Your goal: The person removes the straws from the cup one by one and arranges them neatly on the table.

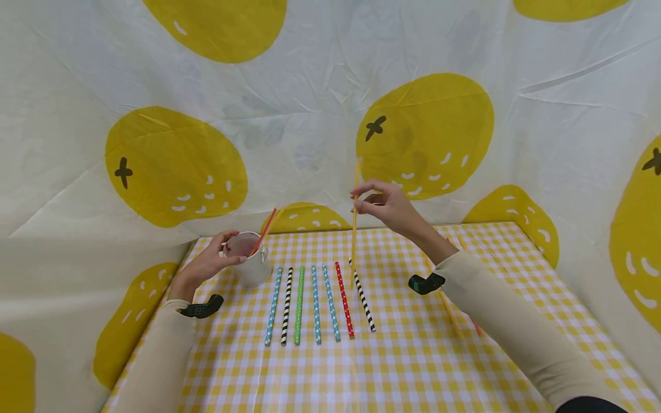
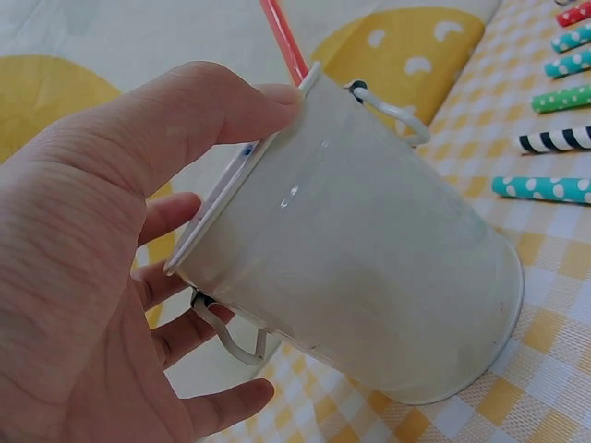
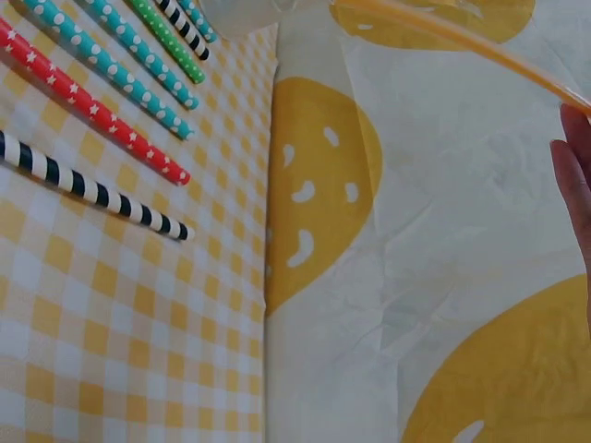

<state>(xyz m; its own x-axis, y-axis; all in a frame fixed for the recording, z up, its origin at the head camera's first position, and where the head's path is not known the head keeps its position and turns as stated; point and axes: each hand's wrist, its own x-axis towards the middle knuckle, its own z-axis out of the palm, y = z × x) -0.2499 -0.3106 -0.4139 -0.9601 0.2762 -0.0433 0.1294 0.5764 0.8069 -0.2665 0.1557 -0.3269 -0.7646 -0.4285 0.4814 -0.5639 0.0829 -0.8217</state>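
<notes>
A small white metal bucket [image 1: 254, 268] with little side handles stands at the left of the table. My left hand [image 1: 209, 261] holds its rim, the thumb [image 2: 268, 106] at the near edge and the other fingers on the far side. Inside lean a red straw [image 1: 267, 226] and a yellow one. My right hand [image 1: 384, 203] pinches a yellow-orange straw [image 1: 354, 235] near its upper part, held upright above the table. In the right wrist view this straw [image 3: 480, 48] slants across the top, and only fingertips of the hand show at the edge.
Several patterned paper straws lie in a row mid-table: blue dotted, green dotted [image 1: 299, 304], red starred [image 1: 344, 301] and black-and-white striped [image 1: 364, 301]. Under my right forearm lie more red and yellow straws [image 1: 451, 312]. A lemon-print cloth [image 1: 310, 126] hangs behind the checked tablecloth [image 1: 310, 384].
</notes>
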